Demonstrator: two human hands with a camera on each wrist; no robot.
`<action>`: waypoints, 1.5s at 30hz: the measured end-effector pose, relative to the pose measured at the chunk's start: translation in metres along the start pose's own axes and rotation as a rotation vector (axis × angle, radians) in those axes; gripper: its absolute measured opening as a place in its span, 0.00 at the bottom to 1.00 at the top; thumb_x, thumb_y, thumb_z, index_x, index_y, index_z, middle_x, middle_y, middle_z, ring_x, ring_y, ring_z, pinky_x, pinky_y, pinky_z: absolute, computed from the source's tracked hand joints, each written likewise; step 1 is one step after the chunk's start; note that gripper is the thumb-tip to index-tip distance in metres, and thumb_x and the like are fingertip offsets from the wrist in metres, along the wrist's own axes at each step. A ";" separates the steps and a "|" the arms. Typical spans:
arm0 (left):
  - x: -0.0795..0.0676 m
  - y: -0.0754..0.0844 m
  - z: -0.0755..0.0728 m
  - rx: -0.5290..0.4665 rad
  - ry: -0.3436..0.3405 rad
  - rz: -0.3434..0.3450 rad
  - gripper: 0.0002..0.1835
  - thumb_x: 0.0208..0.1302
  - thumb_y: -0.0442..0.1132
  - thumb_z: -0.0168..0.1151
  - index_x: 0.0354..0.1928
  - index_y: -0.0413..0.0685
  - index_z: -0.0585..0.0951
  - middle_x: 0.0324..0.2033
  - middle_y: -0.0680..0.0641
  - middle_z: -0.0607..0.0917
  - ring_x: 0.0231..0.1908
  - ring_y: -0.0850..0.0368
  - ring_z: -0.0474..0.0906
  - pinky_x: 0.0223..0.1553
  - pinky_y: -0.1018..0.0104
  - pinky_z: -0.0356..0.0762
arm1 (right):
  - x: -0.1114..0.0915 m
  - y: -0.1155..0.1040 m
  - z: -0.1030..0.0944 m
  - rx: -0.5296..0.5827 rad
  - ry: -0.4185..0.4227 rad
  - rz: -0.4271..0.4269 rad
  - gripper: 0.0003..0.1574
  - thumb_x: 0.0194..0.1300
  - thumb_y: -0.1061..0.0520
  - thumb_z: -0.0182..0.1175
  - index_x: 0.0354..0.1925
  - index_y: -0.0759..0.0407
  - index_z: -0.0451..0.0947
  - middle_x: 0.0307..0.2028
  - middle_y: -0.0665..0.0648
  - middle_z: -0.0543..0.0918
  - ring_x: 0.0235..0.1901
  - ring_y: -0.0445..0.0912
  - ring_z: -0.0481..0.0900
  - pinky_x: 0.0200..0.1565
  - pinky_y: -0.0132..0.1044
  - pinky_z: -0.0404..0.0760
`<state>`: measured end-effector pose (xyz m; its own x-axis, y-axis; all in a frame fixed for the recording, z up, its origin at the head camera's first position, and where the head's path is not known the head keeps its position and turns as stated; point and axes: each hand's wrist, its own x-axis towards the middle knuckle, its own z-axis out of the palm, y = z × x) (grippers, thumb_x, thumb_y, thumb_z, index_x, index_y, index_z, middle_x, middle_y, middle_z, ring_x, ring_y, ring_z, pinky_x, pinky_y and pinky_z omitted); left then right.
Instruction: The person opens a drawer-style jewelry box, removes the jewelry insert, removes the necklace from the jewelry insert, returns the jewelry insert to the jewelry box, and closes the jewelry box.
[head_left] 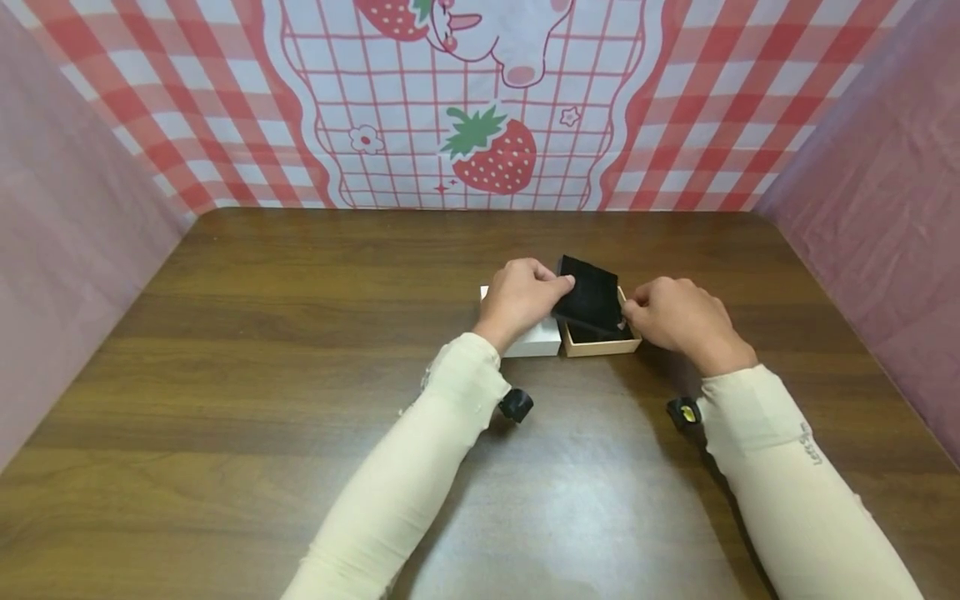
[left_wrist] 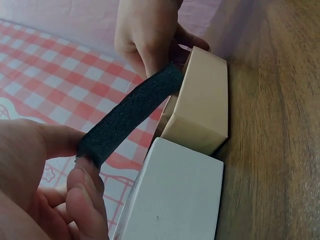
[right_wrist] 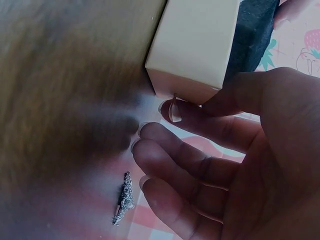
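Note:
My left hand [head_left: 522,298] pinches one edge of a flat black foam pad [head_left: 592,293] between thumb and fingers. The pad [left_wrist: 132,112] slants down into an open tan box [head_left: 600,347], its far end at the box's rim. At the right wall of the box [right_wrist: 192,55], my right hand [head_left: 678,317] grips with thumb and forefinger while the other fingers curl loosely outside. A small pale ribbon tab [right_wrist: 175,111] sticks out from the box's end by the forefinger. Dark material shows inside the box, mostly hidden by the pad.
A white box [head_left: 534,340] stands against the tan box's left side, partly under my left hand. A small silvery, chain-like thing [right_wrist: 124,200] lies past my right fingertips. The brown wooden table [head_left: 262,333] ends at a checked strawberry cloth [head_left: 495,158].

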<state>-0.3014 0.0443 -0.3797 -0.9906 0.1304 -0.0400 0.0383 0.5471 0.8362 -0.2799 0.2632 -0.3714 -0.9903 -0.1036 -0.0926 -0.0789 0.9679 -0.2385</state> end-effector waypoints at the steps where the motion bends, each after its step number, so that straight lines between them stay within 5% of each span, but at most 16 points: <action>1: 0.000 0.000 0.000 0.003 -0.004 0.001 0.15 0.64 0.58 0.66 0.34 0.55 0.85 0.34 0.57 0.84 0.37 0.57 0.78 0.40 0.61 0.75 | 0.000 0.000 0.000 -0.001 0.002 -0.002 0.23 0.72 0.46 0.53 0.50 0.59 0.85 0.36 0.58 0.84 0.34 0.56 0.77 0.34 0.56 0.75; 11: -0.002 0.001 -0.001 0.041 -0.028 0.016 0.15 0.65 0.57 0.65 0.31 0.55 0.84 0.32 0.56 0.83 0.36 0.57 0.78 0.38 0.61 0.76 | -0.001 0.000 0.000 0.000 0.003 0.000 0.26 0.72 0.46 0.53 0.55 0.61 0.83 0.42 0.62 0.84 0.36 0.56 0.78 0.36 0.59 0.76; 25: -0.003 0.004 0.004 0.155 -0.038 0.032 0.16 0.66 0.56 0.62 0.28 0.54 0.79 0.26 0.55 0.81 0.28 0.59 0.77 0.29 0.61 0.74 | 0.000 0.002 0.000 0.000 0.006 -0.011 0.20 0.73 0.46 0.52 0.41 0.54 0.86 0.29 0.56 0.80 0.31 0.54 0.75 0.30 0.51 0.72; 33: -0.004 0.007 0.012 0.240 -0.027 0.053 0.17 0.66 0.59 0.62 0.26 0.56 0.80 0.24 0.56 0.81 0.27 0.60 0.77 0.26 0.61 0.73 | -0.001 0.001 0.002 0.002 0.014 -0.002 0.27 0.73 0.46 0.52 0.58 0.61 0.82 0.46 0.64 0.84 0.38 0.57 0.78 0.38 0.60 0.76; 38: -0.005 0.007 0.013 0.286 -0.028 0.063 0.19 0.68 0.58 0.60 0.22 0.59 0.81 0.21 0.58 0.79 0.26 0.60 0.76 0.25 0.61 0.71 | -0.001 0.000 0.002 0.005 0.011 0.005 0.26 0.72 0.46 0.53 0.57 0.62 0.82 0.45 0.65 0.84 0.36 0.57 0.78 0.37 0.59 0.76; 45: -0.007 0.008 0.014 0.353 -0.056 0.090 0.29 0.71 0.56 0.55 0.11 0.54 0.72 0.08 0.57 0.65 0.15 0.60 0.65 0.17 0.64 0.62 | -0.001 0.000 0.003 0.002 0.013 0.010 0.27 0.73 0.46 0.53 0.59 0.62 0.81 0.48 0.67 0.83 0.39 0.59 0.79 0.39 0.62 0.76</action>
<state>-0.2925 0.0593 -0.3806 -0.9728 0.2312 -0.0128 0.1779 0.7818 0.5976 -0.2788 0.2630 -0.3743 -0.9925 -0.0912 -0.0820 -0.0691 0.9683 -0.2401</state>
